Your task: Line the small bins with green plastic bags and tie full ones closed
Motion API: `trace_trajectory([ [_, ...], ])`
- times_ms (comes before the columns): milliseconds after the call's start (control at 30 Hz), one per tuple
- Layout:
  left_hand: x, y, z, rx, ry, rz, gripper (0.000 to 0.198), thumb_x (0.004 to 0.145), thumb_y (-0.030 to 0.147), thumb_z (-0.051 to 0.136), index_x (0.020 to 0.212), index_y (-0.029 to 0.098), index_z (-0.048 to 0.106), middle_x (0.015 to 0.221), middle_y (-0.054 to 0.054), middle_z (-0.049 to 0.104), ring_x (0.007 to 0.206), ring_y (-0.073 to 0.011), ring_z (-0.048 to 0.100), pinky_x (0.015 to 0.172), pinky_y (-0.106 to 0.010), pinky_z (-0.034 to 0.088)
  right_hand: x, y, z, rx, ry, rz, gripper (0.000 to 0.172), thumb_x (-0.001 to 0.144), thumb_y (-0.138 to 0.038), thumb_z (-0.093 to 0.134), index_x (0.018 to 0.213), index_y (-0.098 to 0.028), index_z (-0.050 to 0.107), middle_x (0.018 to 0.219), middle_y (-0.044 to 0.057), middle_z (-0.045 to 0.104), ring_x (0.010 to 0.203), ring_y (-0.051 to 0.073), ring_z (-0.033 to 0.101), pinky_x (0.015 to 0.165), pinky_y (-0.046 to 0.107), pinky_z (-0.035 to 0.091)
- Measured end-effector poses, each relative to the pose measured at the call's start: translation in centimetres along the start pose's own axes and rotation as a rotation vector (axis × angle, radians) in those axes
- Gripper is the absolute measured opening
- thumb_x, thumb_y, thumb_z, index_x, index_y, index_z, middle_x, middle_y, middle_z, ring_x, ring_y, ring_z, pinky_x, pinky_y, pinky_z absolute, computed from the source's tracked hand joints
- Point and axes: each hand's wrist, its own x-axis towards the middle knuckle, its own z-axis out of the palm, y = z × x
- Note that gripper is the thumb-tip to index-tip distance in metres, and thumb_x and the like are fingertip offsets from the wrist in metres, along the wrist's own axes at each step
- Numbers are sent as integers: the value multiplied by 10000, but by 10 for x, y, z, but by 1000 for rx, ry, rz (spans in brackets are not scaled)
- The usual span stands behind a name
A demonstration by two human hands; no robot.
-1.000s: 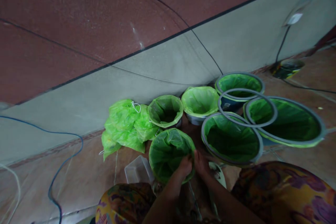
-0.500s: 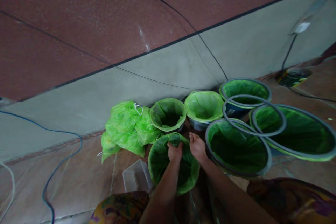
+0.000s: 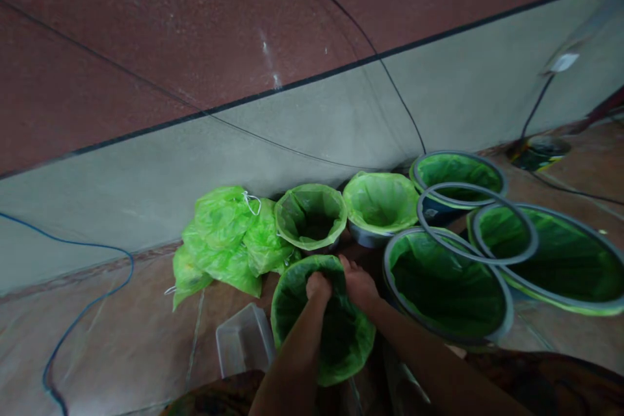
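both my hands have moved from the near rim to the far rim of the green bin liner (image 3: 297, 312); left hand (image 3: 318, 287) fisted on it, right hand (image 3: 358, 283) pressing its edge down.

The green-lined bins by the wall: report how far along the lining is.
Done: three round grey-rimmed bins already hold green liners under rings, and two small bins have bags folded over their rims. In hand: left hand and right hand press the green plastic bag at the nearest bin's far edge. Left: a loose grey ring and a pile of green bags.
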Motion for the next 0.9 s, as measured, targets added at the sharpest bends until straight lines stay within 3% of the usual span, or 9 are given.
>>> trace_trajectory([
  [100,-16,-2,-13,29,61,-4,266,847,214,472,903,112,711,985,-199,708,934,-304,672,773,-372,504,-8,5,-4,-53,81,-10,540,892,-219,412,1428,-189,359,1270,160,552,1065,273,559,856,374,416],
  [167,-28,-2,-26,49,172,21,299,885,247,423,898,146,704,934,-164,717,895,-281,676,766,-369,495,-4,9,-11,65,152,-32,487,904,-318,426,1371,-179,442,1308,145,536,1107,263,541,898,362,407],
  [267,-36,3,-46,40,406,140,361,937,302,339,962,199,684,926,-102,712,881,-221,661,775,-319,476,17,12,-25,295,205,49,453,967,-352,259,1197,-147,592,1188,123,627,1060,200,574,892,289,404],
  [367,-28,8,-61,93,534,285,334,934,302,368,1034,205,671,1020,-87,692,971,-207,613,870,-312,437,42,9,-33,349,111,129,515,978,-358,207,972,-138,673,986,120,693,901,184,622,784,265,416],
  [467,-14,6,-66,191,493,295,304,916,324,421,1060,213,664,1074,-79,681,1033,-240,577,922,-366,407,53,2,-27,327,19,2,498,974,-377,242,857,-153,671,898,98,704,831,169,623,738,249,405],
  [600,-1,-8,-66,283,347,266,292,908,369,446,1045,223,657,1031,-77,689,1008,-244,593,907,-385,409,45,-1,-12,218,-76,-143,348,941,-370,367,995,-160,639,950,94,704,868,185,632,739,252,404],
  [767,-2,-27,-74,327,292,216,250,862,236,515,1080,203,633,1064,-85,683,1046,-242,595,959,-393,382,34,5,-15,103,-124,-101,285,909,-269,419,1105,-142,583,955,112,701,891,205,640,734,265,409],
  [900,-19,-41,-79,276,406,132,503,802,234,581,1296,190,497,1226,-120,616,1151,-276,538,979,-415,375,13,5,-7,137,-62,71,271,901,-260,418,1091,-158,582,897,93,704,860,203,648,714,266,415],
])
